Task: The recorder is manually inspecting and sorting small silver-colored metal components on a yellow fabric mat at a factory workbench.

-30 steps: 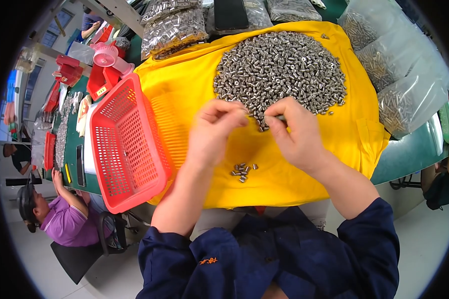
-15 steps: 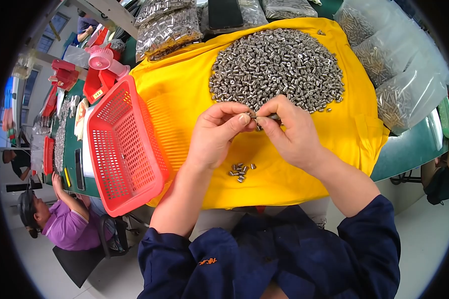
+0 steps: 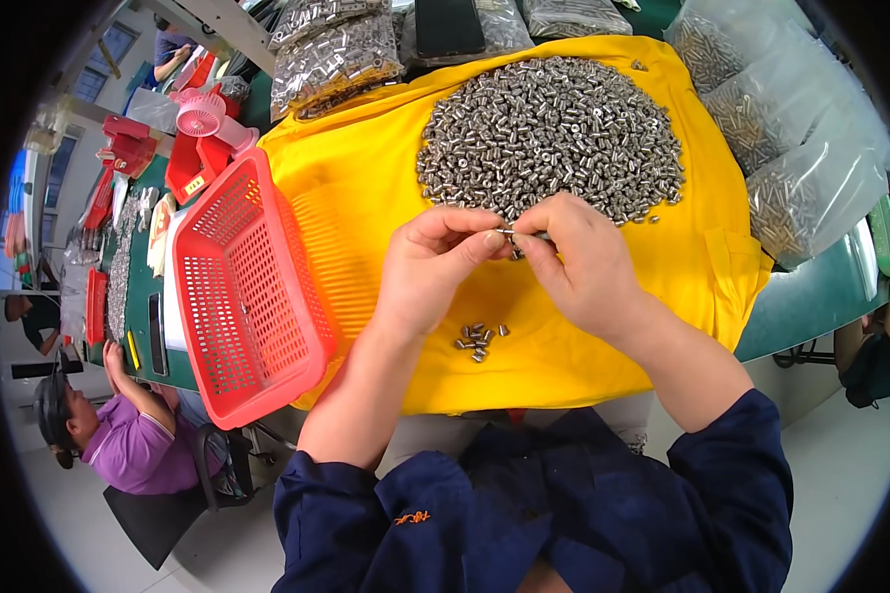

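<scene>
At the near edge of a big heap of small silvery metal cylinders (image 3: 554,128), my two hands meet fingertip to fingertip. My left hand (image 3: 433,265) pinches a small metal part (image 3: 508,232) between thumb and forefinger. From the other side, my right hand (image 3: 581,259) is closed in a pinch on the same spot; the fingers cover most of what is there, so its exact shape is hidden. A few loose metal cylinders (image 3: 478,338) lie on the yellow cloth (image 3: 574,366) below my hands.
A red plastic basket (image 3: 252,296) stands left of the cloth. Clear bags of metal parts (image 3: 336,59) sit at the back, near a black phone (image 3: 449,28); more bags (image 3: 781,208) lie at the right. A pink fan (image 3: 203,116) and a seated person in purple (image 3: 133,445) are at left.
The fingertips have shifted slightly around the small metal part, and a thin bright piece now shows between them. The loose cylinders and basket stay put.
</scene>
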`<state>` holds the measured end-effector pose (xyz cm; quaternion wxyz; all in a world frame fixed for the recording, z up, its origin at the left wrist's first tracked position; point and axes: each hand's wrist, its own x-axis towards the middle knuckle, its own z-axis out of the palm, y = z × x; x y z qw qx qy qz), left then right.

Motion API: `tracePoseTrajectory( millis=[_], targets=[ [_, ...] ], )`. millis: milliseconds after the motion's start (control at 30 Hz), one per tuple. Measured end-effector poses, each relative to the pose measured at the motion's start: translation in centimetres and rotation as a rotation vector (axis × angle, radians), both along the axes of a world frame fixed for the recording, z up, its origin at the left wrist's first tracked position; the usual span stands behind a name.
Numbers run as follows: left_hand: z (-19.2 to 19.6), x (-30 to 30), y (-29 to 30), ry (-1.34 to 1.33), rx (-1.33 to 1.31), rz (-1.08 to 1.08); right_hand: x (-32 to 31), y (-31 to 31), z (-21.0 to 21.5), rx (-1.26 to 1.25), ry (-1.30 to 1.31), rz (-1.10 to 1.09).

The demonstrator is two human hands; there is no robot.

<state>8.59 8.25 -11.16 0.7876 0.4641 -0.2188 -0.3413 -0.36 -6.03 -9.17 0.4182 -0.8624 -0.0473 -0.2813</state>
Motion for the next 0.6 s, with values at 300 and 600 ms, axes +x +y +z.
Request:
tracePoseTrajectory(
  millis=[300,600],
  targets=[
    [0.19,-0.26,0.12,-0.160,-0.016,0.063,-0.09,0.17,0.17,-0.021,0.021,0.019],
    [0.09,-0.48,-0.08,-0.095,-0.015,0.063,-0.10,0.44,-0.43,0.174,0.044,0.015]
  ],
)
